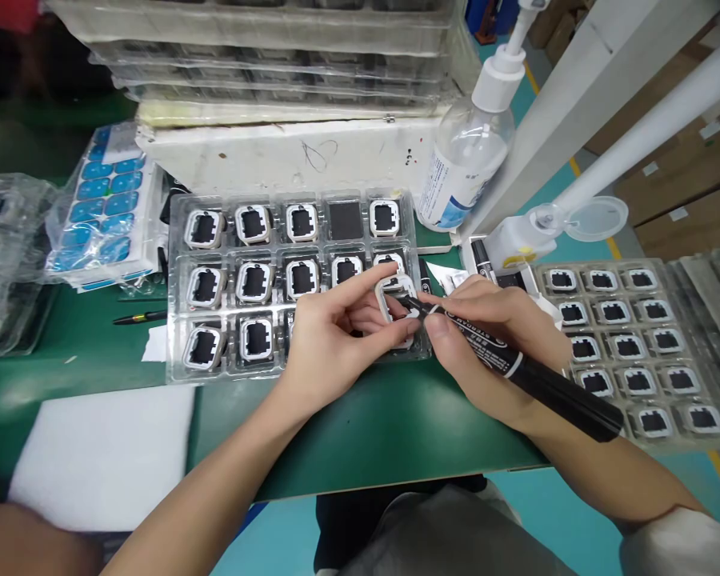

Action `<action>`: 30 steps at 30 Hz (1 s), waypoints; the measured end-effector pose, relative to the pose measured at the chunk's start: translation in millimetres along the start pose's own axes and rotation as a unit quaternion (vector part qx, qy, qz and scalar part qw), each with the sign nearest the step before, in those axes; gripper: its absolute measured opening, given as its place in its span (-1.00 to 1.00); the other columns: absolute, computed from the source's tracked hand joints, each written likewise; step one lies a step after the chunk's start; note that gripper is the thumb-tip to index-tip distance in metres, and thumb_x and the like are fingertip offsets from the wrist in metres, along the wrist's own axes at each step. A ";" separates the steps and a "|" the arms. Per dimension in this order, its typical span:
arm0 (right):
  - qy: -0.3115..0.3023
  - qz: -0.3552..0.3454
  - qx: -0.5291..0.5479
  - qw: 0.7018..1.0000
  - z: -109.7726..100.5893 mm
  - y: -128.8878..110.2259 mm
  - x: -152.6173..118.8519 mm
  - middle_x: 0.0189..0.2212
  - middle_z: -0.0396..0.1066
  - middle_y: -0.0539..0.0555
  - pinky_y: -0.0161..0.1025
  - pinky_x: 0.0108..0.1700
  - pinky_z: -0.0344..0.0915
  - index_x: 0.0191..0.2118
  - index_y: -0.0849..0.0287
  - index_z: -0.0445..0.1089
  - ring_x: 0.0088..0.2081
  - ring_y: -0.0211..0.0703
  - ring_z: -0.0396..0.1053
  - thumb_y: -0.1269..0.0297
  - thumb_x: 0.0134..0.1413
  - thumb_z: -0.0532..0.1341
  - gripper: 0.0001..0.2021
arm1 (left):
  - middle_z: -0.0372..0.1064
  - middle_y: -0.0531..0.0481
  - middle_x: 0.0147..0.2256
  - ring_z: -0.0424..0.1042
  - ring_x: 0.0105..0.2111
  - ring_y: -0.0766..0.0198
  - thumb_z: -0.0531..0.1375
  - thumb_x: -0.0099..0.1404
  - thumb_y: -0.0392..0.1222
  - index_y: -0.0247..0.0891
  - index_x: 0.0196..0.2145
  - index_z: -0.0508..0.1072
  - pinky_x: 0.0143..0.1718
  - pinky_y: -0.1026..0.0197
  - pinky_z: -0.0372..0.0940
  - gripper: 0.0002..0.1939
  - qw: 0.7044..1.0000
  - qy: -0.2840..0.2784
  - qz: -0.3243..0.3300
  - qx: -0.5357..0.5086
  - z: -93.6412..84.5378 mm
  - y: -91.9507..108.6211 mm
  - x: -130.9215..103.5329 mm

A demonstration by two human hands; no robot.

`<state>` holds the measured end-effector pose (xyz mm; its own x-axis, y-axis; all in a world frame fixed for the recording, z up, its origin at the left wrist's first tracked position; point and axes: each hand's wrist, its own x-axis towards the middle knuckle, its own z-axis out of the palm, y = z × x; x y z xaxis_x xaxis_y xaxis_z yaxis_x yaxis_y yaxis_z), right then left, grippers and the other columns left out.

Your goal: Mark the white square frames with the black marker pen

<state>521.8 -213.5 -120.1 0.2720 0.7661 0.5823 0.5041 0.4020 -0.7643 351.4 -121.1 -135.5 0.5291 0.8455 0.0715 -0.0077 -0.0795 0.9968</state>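
Observation:
Between thumb and fingers, my left hand [342, 336] holds a small whitish square frame [390, 302], tilted above the right end of a clear plastic tray [231, 268]. A black marker [534, 384] is gripped in my right hand [498, 344], its tip at the inner edge of the frame. The tray holds rows of similar frames around dark centres. One compartment [345, 221] in its back row shows only a dark square. My left hand hides part of the front row.
A second tray of frames [627, 346] lies at the right. Behind stand a pump bottle [468, 160], a white post [576, 88] and stacked trays [276, 72]. Blue-patterned packs [105, 208], a pen [139, 318] and white foam [105, 456] lie left on the green table [360, 432].

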 end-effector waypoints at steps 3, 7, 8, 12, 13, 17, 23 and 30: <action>-0.009 0.025 0.010 1.000 0.4 2.1 -3.4 -0.34 0.58 -0.06 0.01 -0.17 0.62 -0.13 -0.13 0.52 -0.32 -0.09 0.58 0.29 0.25 0.43 -0.85 | 0.64 0.02 -0.33 0.59 -0.38 0.32 0.54 0.19 -0.23 -0.22 0.21 0.61 -0.32 0.32 0.58 -0.38 0.998 0.007 0.045 0.044 1.0 -3.8 -2.1; -0.011 0.038 0.006 0.999 -1.2 4.0 -4.7 -0.35 0.57 -0.07 -0.02 -0.19 0.61 -0.12 -0.13 0.51 -0.32 -0.11 0.58 0.24 0.29 0.41 -0.88 | 0.66 0.00 -0.25 0.55 -0.40 0.36 0.50 0.28 -0.21 -0.13 0.22 0.61 -0.28 0.30 0.60 -0.44 0.993 0.005 0.086 0.077 -0.4 -7.9 -2.9; -0.010 0.037 0.006 0.999 -1.3 4.5 -4.7 -0.35 0.57 -0.07 -0.03 -0.20 0.61 -0.12 -0.13 0.51 -0.32 -0.11 0.58 0.24 0.29 0.41 -0.88 | 0.66 0.00 -0.24 0.55 -0.39 0.36 0.49 0.29 -0.20 -0.12 0.21 0.62 -0.26 0.29 0.61 -0.46 0.992 0.006 0.094 0.085 -0.8 -8.2 -2.9; -0.012 0.031 0.013 0.999 -0.7 7.3 -5.1 -0.36 0.57 -0.08 -0.02 -0.20 0.62 -0.13 -0.14 0.51 -0.34 -0.12 0.56 0.24 0.28 0.42 -0.87 | 0.66 0.00 -0.21 0.57 -0.35 0.34 0.47 0.32 -0.19 -0.10 0.18 0.65 -0.20 0.27 0.62 -0.53 0.985 0.014 0.124 0.115 -1.7 -7.4 -3.1; -0.012 0.030 0.014 0.999 -0.5 7.9 -5.4 -0.35 0.58 -0.08 -0.01 -0.19 0.62 -0.13 -0.14 0.51 -0.34 -0.12 0.56 0.25 0.27 0.42 -0.86 | 0.66 0.00 -0.20 0.57 -0.34 0.33 0.47 0.33 -0.19 -0.10 0.18 0.65 -0.19 0.27 0.62 -0.54 0.984 0.016 0.130 0.123 -1.8 -7.2 -3.2; -0.016 0.027 0.022 0.999 -0.5 8.2 -5.6 -0.35 0.57 -0.08 -0.01 -0.16 0.63 -0.11 -0.12 0.52 -0.35 -0.14 0.56 0.29 0.25 0.44 -0.83 | 0.67 -0.01 -0.17 0.58 -0.33 0.30 0.46 0.35 -0.19 -0.09 0.18 0.66 -0.16 0.21 0.64 -0.55 0.978 0.021 0.144 0.148 -1.9 -8.0 -3.6; -0.017 0.036 0.020 0.999 -0.8 5.3 -4.6 -0.37 0.54 -0.09 -0.03 -0.17 0.63 -0.10 -0.13 0.53 -0.33 -0.12 0.58 0.28 0.26 0.43 -0.84 | 0.67 -0.02 -0.20 0.58 -0.36 0.30 0.46 0.34 -0.15 -0.12 0.19 0.64 -0.20 0.23 0.63 -0.53 0.980 0.019 0.136 0.144 -1.6 -8.8 -4.4; -0.019 0.051 0.011 0.998 -1.3 3.7 -5.5 -0.35 0.55 -0.07 -0.06 -0.20 0.63 -0.10 -0.12 0.54 -0.27 -0.09 0.60 0.26 0.27 0.43 -0.85 | 0.67 0.00 -0.26 0.56 -0.43 0.34 0.46 0.32 -0.19 -0.17 0.20 0.61 -0.28 0.27 0.61 -0.50 0.985 0.009 0.119 0.122 -0.1 -6.1 -5.6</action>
<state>523.2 -216.9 -125.7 0.2895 0.8218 0.4907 0.4579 0.3313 -0.8250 348.5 -125.3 -142.0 0.5212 0.7970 0.3051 0.0764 -0.3996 0.9135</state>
